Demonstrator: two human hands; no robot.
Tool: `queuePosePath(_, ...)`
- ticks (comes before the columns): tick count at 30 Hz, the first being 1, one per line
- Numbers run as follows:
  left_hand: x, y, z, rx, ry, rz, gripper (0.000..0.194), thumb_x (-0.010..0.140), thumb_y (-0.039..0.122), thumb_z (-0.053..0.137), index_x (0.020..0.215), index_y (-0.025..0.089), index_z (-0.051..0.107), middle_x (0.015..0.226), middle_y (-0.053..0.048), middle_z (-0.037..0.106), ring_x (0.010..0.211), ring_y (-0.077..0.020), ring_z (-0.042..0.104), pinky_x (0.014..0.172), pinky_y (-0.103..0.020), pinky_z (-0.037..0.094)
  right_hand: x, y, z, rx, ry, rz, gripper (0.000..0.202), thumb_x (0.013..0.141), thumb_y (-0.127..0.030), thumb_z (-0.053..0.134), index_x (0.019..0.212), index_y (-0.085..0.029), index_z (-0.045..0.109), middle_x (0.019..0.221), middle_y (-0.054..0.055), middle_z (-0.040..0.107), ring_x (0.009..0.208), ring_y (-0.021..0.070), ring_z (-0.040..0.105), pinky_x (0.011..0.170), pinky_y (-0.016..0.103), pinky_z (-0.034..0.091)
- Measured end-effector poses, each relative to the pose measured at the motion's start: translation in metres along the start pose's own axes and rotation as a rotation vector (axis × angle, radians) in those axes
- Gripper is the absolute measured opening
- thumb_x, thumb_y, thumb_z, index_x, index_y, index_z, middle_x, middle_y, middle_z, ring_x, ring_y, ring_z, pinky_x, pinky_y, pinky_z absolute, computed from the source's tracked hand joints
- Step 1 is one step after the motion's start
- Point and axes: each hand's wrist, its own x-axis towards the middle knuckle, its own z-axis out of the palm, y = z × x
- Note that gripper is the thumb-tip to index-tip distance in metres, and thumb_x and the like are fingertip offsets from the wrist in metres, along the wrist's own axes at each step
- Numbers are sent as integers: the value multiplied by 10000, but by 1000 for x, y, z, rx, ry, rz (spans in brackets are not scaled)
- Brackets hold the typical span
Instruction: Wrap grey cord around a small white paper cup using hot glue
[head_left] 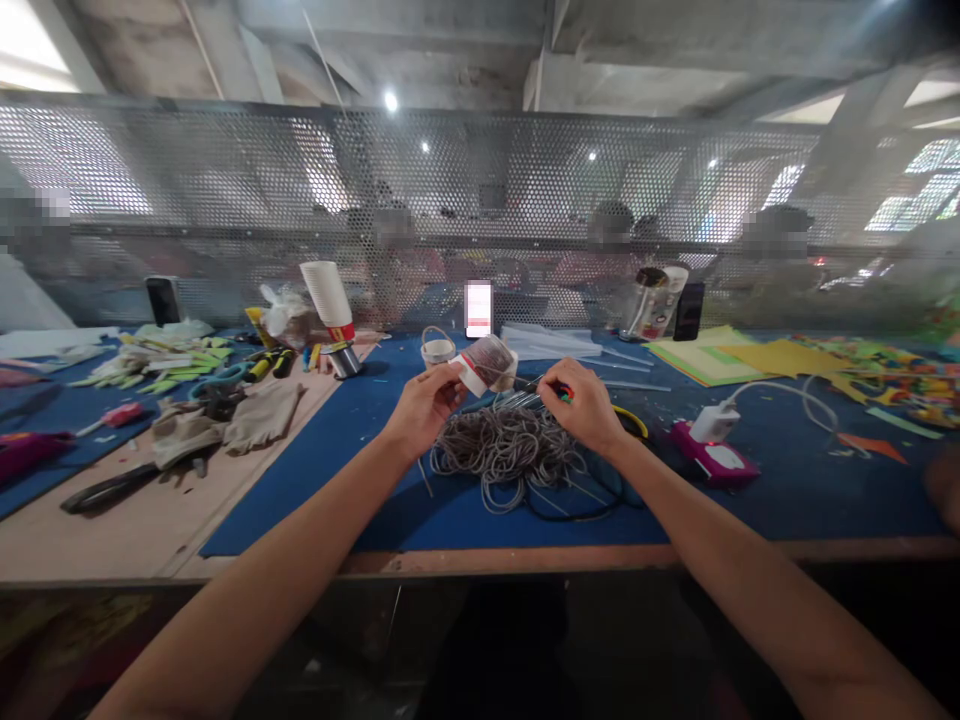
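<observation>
My left hand (pixel 431 405) grips a paper cup (pixel 480 365), tilted on its side, between thumb and fingers. Grey cord is wound round part of the cup's wall; its white rim is bare. Thin grey strands run between the cup and my right hand (pixel 581 400), whose fingers are closed on the cord. Small coloured bits show by the right fingers, too small to name. Below both hands lies a loose heap of grey cord (pixel 510 450) on the blue mat (pixel 315 510). A small white basket-like cup (pixel 437 348) stands behind the left hand.
A lit phone (pixel 478 308) stands before the mesh screen (pixel 487 200). Stacked paper cups (pixel 328 295), gloves (pixel 262 418) and cutters lie left. At right are a white charger (pixel 714 422) on a magenta block (pixel 716 460), coloured sheets (pixel 705 355) and a clear bottle (pixel 643 305).
</observation>
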Motion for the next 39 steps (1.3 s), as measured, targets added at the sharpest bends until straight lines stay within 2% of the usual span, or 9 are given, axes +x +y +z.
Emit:
queuePosePath(5,-1,-1,2,75,5,93,215,663,249,843,767,109,716,747,-47,681,666,-106,601,615,-218,492,4,16,-2,69,32,156,210,932,-368,532,965,-211,668,974,63,697,896,205,647,839,334,474)
queuePosePath(7,-2,-2,2,104,24,140,218,647,260,851,738,119,712,725,-31,671,657,-102,597,622,-220,482,7,28,-5,-23,122,223,231,919,-366,542,1027,-205,666,1013,77,699,945,224,646,882,359,470)
queuePosePath(10,-2,-3,4,140,38,186,234,634,282,861,740,129,719,725,-22,674,653,-101,593,642,-228,476,9,49,-13,-272,164,332,222,904,-377,545,935,-217,696,1063,92,692,1046,263,615,923,396,446)
queuePosePath(16,-4,-4,3,185,29,188,244,633,302,868,740,135,727,729,-22,682,655,-100,588,661,-227,467,5,72,-22,-420,-160,589,304,897,-473,534,864,-220,699,956,86,730,941,258,669,844,378,464)
queuePosePath(21,-4,-4,3,194,26,195,246,627,307,870,731,139,725,724,-20,676,647,-101,582,664,-233,463,3,79,-21,-464,-333,704,450,883,-594,513,980,-200,709,1078,144,726,1028,290,669,862,396,465)
queuePosePath(25,-5,-5,4,221,1,187,241,653,323,853,745,135,734,741,-29,681,642,-102,573,658,-237,464,5,82,-21,-444,-429,739,494,847,-640,533,935,-202,744,1013,154,747,999,310,686,815,379,471)
queuePosePath(30,-7,-4,5,224,3,176,251,646,329,857,746,134,737,717,-25,668,645,-104,570,670,-243,470,7,80,-23,-432,-408,770,445,845,-610,539,901,-232,768,934,113,764,967,296,698,769,347,465)
queuePosePath(35,-6,-5,5,202,6,162,259,636,323,866,695,127,708,691,-16,646,642,-96,560,656,-230,469,9,77,-25,-417,-214,747,448,866,-600,518,922,-216,742,963,114,761,1002,292,691,799,349,466)
queuePosePath(39,-6,-5,6,183,6,133,265,624,310,873,682,123,695,674,-13,632,633,-95,560,630,-223,473,11,75,-22,-63,-40,657,401,898,-553,520,976,-185,658,821,78,754,783,221,721,749,323,500)
